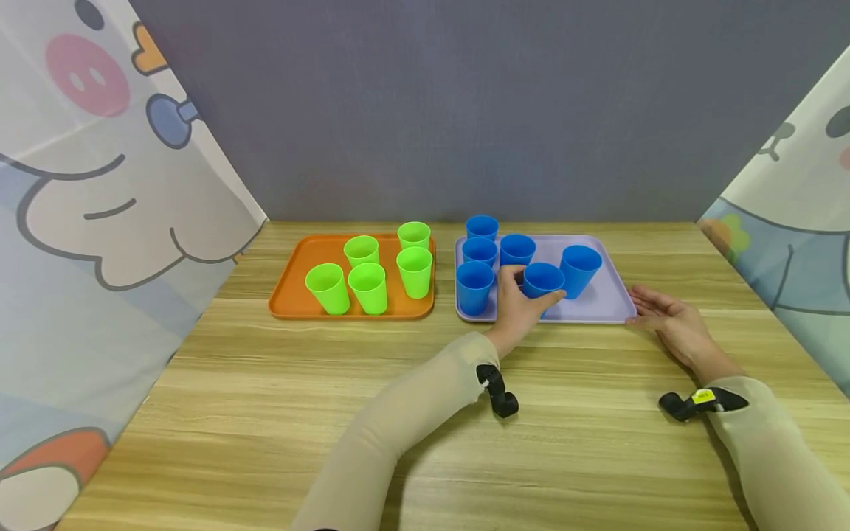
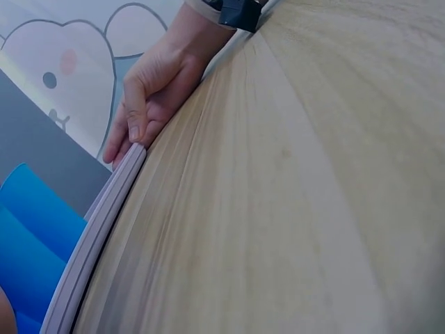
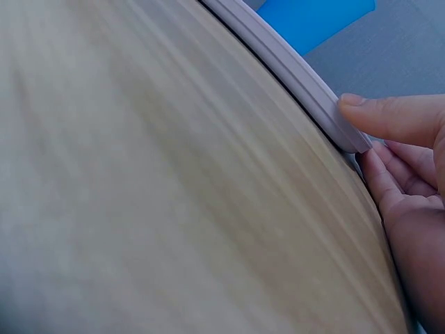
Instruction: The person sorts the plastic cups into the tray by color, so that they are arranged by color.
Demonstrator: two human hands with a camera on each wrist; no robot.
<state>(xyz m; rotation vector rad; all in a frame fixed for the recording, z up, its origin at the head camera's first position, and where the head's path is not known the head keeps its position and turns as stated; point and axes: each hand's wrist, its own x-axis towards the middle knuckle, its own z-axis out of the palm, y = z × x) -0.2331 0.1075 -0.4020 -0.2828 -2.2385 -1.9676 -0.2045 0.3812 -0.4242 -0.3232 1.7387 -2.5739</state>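
My left hand (image 1: 516,313) grips a blue cup (image 1: 544,276) over the front of the lilac tray (image 1: 593,312), thumb on its near side and fingers round its left. Beside that hand, another blue cup (image 1: 474,289) stands at the tray's front left corner. To the right of the held cup, a blue cup (image 1: 580,271) leans slightly. My right hand (image 1: 674,328) pinches the tray's front right corner. In the right wrist view its thumb (image 3: 393,120) lies on the rim, with the fingers at the outer underside.
More blue cups (image 1: 517,250) stand in the tray's back left part. Left of it, an orange tray (image 1: 299,295) holds several green cups (image 1: 368,287). A grey partition (image 1: 465,110) rises behind both trays on the wooden table (image 1: 265,398). Printed cloths flank the table.
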